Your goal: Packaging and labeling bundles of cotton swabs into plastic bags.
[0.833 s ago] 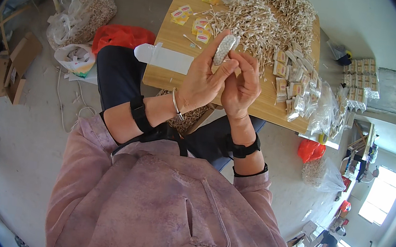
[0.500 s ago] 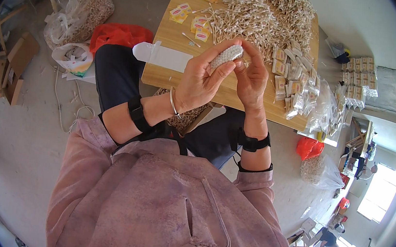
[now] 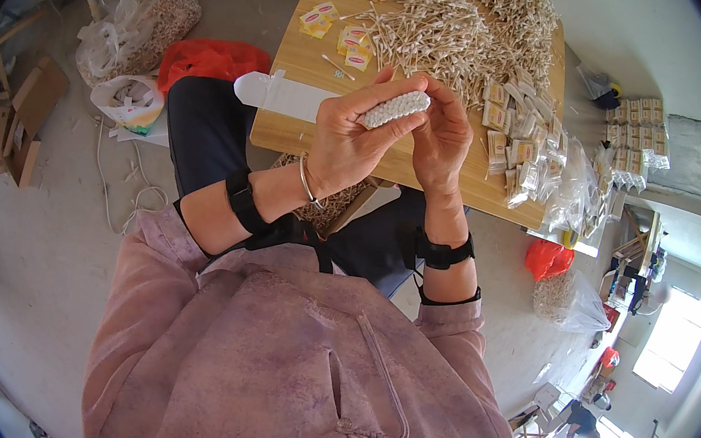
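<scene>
Both hands are raised over the near edge of a wooden table (image 3: pixel 291 130). The left hand (image 3: pixel 351 137) curls around a bundle (image 3: pixel 395 109) of cotton swabs, thumb on one side and fingers on the other, so the white tips face up in tight rows. There are too many tips to count. The right hand (image 3: pixel 443 139) meets the bundle's far end, its fingers bent in and pressing against it; how firmly they close cannot be told. The bundle sits between the two hands, above the table edge and just in front of the big swab heap.

One heap (image 3: pixel 467 29) of loose swabs covers the far half of the table, far beyond counting. About five small yellow-and-red labels (image 3: pixel 338 27) lie to its left. One white card sleeve (image 3: pixel 282 94) lies flat along the near left edge, partly past the corner. A row of small filled packets (image 3: pixel 519 143) lies at the right side, at least ten, and they overlap too much for an exact number.

Each wrist carries one black strap; the left also has one thin bangle (image 3: pixel 306 184).

On the floor to the left sit two clear bags (image 3: pixel 144 18) and one red bag (image 3: pixel 209 60). One more red bag (image 3: pixel 546 259) and one clear bag (image 3: pixel 566 300) lie on the right.
</scene>
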Motion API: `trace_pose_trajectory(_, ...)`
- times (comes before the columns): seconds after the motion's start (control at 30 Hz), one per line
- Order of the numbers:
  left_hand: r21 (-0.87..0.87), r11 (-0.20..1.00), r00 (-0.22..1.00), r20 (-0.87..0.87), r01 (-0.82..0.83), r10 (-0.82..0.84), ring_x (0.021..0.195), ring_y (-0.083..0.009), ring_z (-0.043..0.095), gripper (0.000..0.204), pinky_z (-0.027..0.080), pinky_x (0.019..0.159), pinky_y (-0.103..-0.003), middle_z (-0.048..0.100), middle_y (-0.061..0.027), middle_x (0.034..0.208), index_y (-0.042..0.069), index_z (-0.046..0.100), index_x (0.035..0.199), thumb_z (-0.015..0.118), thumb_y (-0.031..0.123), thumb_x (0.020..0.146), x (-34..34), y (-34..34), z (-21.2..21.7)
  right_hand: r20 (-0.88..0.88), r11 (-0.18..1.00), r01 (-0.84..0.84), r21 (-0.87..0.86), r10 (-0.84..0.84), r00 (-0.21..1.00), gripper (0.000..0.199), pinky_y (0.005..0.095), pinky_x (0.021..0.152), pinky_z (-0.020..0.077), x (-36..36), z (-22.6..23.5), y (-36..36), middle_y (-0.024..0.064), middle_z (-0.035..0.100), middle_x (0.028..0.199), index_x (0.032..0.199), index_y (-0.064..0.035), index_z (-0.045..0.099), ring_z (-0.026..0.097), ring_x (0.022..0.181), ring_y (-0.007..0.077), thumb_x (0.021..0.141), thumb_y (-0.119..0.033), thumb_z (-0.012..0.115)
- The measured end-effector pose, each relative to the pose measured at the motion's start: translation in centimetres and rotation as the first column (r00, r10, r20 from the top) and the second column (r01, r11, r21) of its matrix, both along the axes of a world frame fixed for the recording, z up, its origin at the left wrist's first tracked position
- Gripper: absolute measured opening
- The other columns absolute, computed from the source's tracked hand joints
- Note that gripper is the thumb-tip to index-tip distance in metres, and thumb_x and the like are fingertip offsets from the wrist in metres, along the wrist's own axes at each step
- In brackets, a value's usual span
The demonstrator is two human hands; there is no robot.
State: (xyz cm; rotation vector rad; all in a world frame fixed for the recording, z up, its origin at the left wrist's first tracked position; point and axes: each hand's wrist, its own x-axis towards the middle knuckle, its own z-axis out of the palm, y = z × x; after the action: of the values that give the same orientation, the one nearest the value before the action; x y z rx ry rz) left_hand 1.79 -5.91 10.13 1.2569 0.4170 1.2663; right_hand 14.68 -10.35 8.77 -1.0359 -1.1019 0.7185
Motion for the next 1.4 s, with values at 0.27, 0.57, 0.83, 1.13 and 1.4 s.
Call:
trace_pose_trajectory(0.27, 0.210, 0.972, 0.981, -0.138, -0.102, 0.133, 0.113, -0.0163, 0.059, 0.031, 0.021, 0.113, -0.038, 0.070, -0.0087, 0.104, 0.004, 0.066, 0.110, 0.072, 0.005, 0.080, -0.1, 0.2, -0.1, -0.020, 0.998, -0.015, -0.054, 0.014, 1.000, 0.027, 0.0295, 0.094, 0.0396, -0.4, -0.1, -0.4, 0.0066, 0.061, 0.110, 0.109, -0.0006, 0.060, 0.053, 0.103, 0.0151, 0.085, -0.010, 0.069)
trace_pose_trajectory(0.57, 0.213, 0.977, 0.987, -0.157, 0.004, 0.031, 0.122, -0.0169, 0.053, 0.029, 0.014, 0.115, -0.038, 0.070, -0.0085, 0.105, 0.005, 0.068, 0.107, 0.074, 0.006, 0.078, -0.4, 0.7, 0.0, 0.051, 1.000, 0.019, 0.001, -0.019, 0.999, 0.023, 0.0290, 0.094, 0.0385, -0.6, -0.3, -0.6, 0.0070, 0.059, 0.111, 0.106, -0.0021, 0.061, 0.053, 0.103, 0.0155, 0.085, -0.009, 0.069)
trace_pose_trajectory(0.83, 0.154, 0.988, 0.999, -0.054, 0.006, 0.003, 0.119, -0.0167, 0.055, 0.031, 0.014, 0.115, -0.040, 0.070, -0.0050, 0.104, 0.010, 0.070, 0.105, 0.077, 0.013, 0.075, -0.3, 1.2, 0.7, 0.007, 1.000, 0.021, -0.005, -0.021, 1.000, 0.020, 0.0301, 0.090, 0.0396, -0.9, 0.6, -0.4, 0.0029, 0.063, 0.102, 0.102, -0.0029, 0.065, 0.052, 0.096, 0.0146, 0.083, -0.008, 0.070)
trace_pose_trajectory(1.13, 0.189, 0.981, 0.995, -0.096, 0.044, -0.027, 0.114, -0.0121, 0.059, 0.025, 0.014, 0.115, -0.039, 0.071, -0.0011, 0.102, 0.012, 0.073, 0.099, 0.078, 0.016, 0.075, -0.4, 1.5, 0.5, 0.063, 1.000, 0.007, 0.012, -0.007, 0.998, 0.022, 0.0294, 0.090, 0.0396, -0.8, 0.4, -0.4, 0.0029, 0.062, 0.102, 0.101, -0.0038, 0.064, 0.051, 0.097, 0.0142, 0.082, -0.010, 0.072)
trace_pose_trajectory(1.4, -0.310, 0.939, 0.958, 0.279, 0.150, -0.060, 0.105, -0.0183, 0.063, 0.028, 0.047, 0.095, -0.031, 0.068, -0.0130, 0.105, -0.001, 0.066, 0.107, 0.073, 0.009, 0.082, 0.0, 1.9, 1.1, -0.268, 0.994, -0.103, -0.019, 0.094, 0.959, 0.036, 0.0320, 0.095, 0.0404, -1.8, -0.5, 0.2, 0.0066, 0.059, 0.111, 0.113, 0.0030, 0.058, 0.053, 0.104, 0.0153, 0.086, -0.018, 0.069)
